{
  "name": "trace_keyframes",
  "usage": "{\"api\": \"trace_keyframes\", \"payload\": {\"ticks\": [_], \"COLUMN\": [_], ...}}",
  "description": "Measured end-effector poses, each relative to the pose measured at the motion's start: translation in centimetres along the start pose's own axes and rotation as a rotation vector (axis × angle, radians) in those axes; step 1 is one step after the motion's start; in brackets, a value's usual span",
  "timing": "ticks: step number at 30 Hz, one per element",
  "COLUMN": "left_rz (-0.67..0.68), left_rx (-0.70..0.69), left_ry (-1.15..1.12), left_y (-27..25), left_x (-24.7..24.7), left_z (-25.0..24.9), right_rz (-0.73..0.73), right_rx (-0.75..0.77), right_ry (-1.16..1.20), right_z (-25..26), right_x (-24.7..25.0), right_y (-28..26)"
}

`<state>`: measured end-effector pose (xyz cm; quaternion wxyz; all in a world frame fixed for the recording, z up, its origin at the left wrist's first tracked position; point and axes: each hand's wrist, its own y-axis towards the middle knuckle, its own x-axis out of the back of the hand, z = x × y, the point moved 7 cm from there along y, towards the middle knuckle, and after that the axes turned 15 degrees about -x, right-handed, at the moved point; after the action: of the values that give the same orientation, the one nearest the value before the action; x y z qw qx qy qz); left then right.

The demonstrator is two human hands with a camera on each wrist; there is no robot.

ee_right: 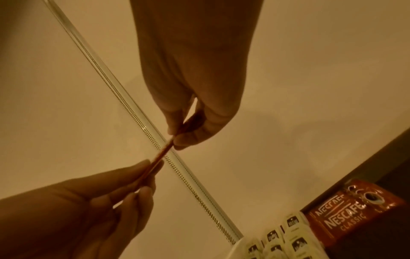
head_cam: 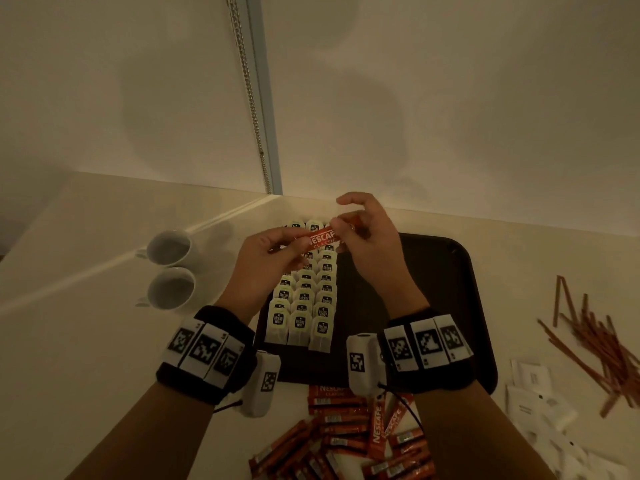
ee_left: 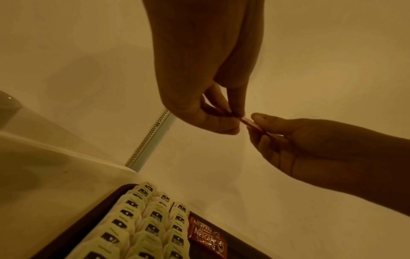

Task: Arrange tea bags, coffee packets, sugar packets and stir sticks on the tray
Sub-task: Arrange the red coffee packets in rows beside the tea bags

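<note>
Both hands hold one red Nescafe coffee packet level in the air above the far end of the dark tray. My left hand pinches its left end and my right hand pinches its right end. Both wrist views show the packet edge-on between the two pinches. Tea bags lie in three neat rows down the tray's left side. Beside them, other Nescafe packets lie flat on the tray.
A loose pile of coffee packets lies on the counter in front of the tray. Brown stir sticks and white sugar packets are scattered at the right. Two white cups stand left of the tray. The wall is close behind.
</note>
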<state>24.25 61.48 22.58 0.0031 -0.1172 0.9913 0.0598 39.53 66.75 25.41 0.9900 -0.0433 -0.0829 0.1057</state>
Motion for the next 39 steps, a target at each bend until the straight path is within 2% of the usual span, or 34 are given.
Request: {"api": "trace_keyframes", "payload": {"ticks": [4, 7, 11, 13, 15, 18, 22, 26, 30, 35, 39], "left_rz": [-0.114, -0.108, -0.1, -0.107, -0.057, 0.035, 0.057, 0.098, 0.077, 0.002, -0.051], "left_rx": [0.003, -0.034, -0.051, -0.013, 0.036, 0.092, 0.165, 0.2, 0.258, 0.318, 0.359], "left_ry": [-0.1, -0.059, 0.009, 0.011, 0.05, 0.095, 0.136, 0.174, 0.216, 0.251, 0.266], "left_y": [0.2, 0.3, -0.2, -0.6, -1.0, -1.7, -2.8, -4.9, -7.3, -9.8, -11.3], "left_x": [0.5, 0.7, 0.8, 0.8, 0.6, 0.7, 3.3, 5.6, 7.7, 10.4, 12.0], "left_z": [0.1, -0.2, 0.3, 1.1, 1.8, 2.4, 3.1, 3.9, 4.6, 5.5, 6.0], "right_rz": [0.062, 0.126, 0.211, 0.202, 0.197, 0.135, -0.07, -0.108, -0.142, -0.214, -0.24], "right_rx": [-0.166, -0.267, -0.3, -0.27, -0.245, -0.317, -0.45, -0.533, -0.528, -0.43, -0.406], "right_ry": [0.063, 0.165, 0.174, 0.062, -0.079, -0.171, -0.287, -0.389, -0.413, -0.497, -0.555], "right_z": [-2.2, -3.9, -4.5, -4.7, -5.3, -7.6, -12.2, -15.7, -16.6, -16.3, -16.6], "right_x": [-0.1, -0.2, -0.6, -0.3, 0.4, 2.8, 7.0, 7.6, 7.2, 7.0, 7.1], "right_y": [0.1, -0.3, -0.8, -0.7, -0.7, 0.1, 2.7, 4.7, 6.0, 7.3, 8.0]}}
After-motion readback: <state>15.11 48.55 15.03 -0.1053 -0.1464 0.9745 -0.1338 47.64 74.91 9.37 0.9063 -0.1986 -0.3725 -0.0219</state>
